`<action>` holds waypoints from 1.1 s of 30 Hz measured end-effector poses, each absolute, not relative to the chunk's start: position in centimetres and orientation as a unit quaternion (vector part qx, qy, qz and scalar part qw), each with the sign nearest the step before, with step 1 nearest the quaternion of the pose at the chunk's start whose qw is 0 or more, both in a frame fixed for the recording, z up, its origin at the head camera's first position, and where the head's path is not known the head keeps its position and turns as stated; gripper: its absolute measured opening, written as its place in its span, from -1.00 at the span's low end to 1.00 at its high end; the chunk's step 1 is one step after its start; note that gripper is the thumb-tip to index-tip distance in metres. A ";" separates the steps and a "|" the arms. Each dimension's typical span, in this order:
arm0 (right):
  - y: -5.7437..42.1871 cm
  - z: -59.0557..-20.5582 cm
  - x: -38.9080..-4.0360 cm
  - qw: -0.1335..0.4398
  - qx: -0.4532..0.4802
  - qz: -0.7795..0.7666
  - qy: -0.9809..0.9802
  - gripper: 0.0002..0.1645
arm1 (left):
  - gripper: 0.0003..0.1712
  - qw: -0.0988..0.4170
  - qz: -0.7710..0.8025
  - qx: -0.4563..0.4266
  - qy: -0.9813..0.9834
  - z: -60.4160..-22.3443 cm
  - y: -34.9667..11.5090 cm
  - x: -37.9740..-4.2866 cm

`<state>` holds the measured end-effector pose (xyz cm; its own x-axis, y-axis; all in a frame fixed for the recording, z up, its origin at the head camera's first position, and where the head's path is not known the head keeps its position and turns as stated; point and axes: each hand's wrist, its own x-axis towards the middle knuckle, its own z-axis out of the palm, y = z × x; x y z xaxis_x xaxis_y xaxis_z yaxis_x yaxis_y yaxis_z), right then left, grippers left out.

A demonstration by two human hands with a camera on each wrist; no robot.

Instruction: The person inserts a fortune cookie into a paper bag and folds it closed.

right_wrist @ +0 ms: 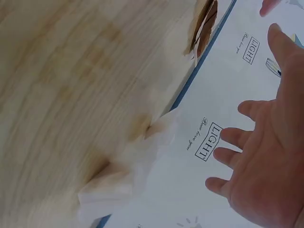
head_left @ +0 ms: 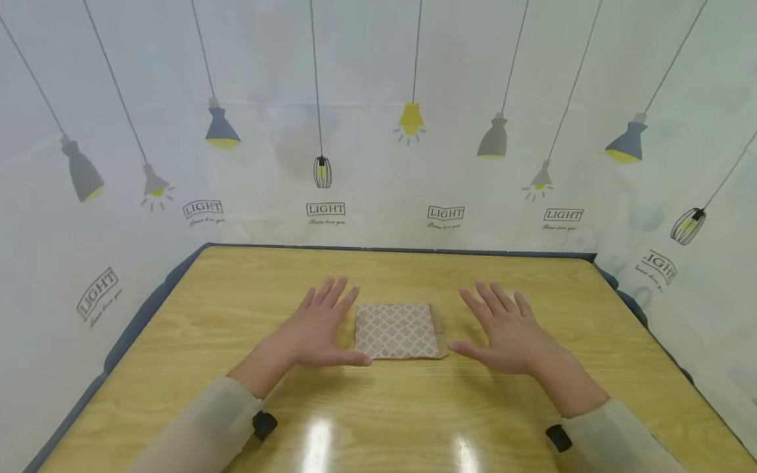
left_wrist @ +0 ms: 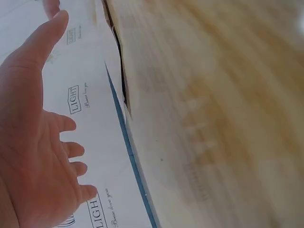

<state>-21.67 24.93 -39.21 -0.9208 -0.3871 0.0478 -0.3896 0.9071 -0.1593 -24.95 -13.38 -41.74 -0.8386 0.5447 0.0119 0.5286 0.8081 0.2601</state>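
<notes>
A flat brown paper packet (head_left: 395, 330) with a white lattice pattern lies on the table in the head view, a plain brown flap (head_left: 441, 335) along its right side. To its left, my left hand (head_left: 313, 332) has its fingers spread, and the thumb tip overlaps the packet's near left corner in this view. My right hand (head_left: 508, 335) is on the other side, fingers spread and thumb tip close by the flap. Both palms show bare in the wrist views, where the left hand (left_wrist: 33, 147) and right hand (right_wrist: 273, 161) hold nothing.
The light wooden table (head_left: 378, 407) has a dark blue edge along its back and sides. A pale wall covering (head_left: 378, 59) printed with hanging lamps and lettering surrounds it. Dark wrist devices (head_left: 264, 425) sit at both sleeve cuffs.
</notes>
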 end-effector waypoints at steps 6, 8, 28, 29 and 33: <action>24.7 -39.6 -22.6 0.011 0.220 0.129 -0.967 -0.02 | 0.51 0.078 0.152 0.315 0.933 -42.3 -11.8 -26.9; 24.7 -39.7 -22.9 -0.003 0.224 0.160 -0.961 -0.14 | 0.51 0.094 0.157 0.319 0.930 -42.3 -11.2 -27.3; 24.1 -40.2 -23.6 -0.049 0.232 0.220 -0.946 -0.48 | 0.23 0.155 0.158 0.310 0.925 -42.6 -9.7 -28.6; 24.1 -40.2 -23.6 -0.051 0.231 0.222 -0.946 -0.48 | 0.21 0.153 0.161 0.313 0.923 -42.6 -9.8 -28.6; 24.2 -40.3 -23.4 -0.055 0.227 0.228 -0.945 -0.48 | 0.14 0.147 0.177 0.322 0.918 -42.5 -9.9 -28.4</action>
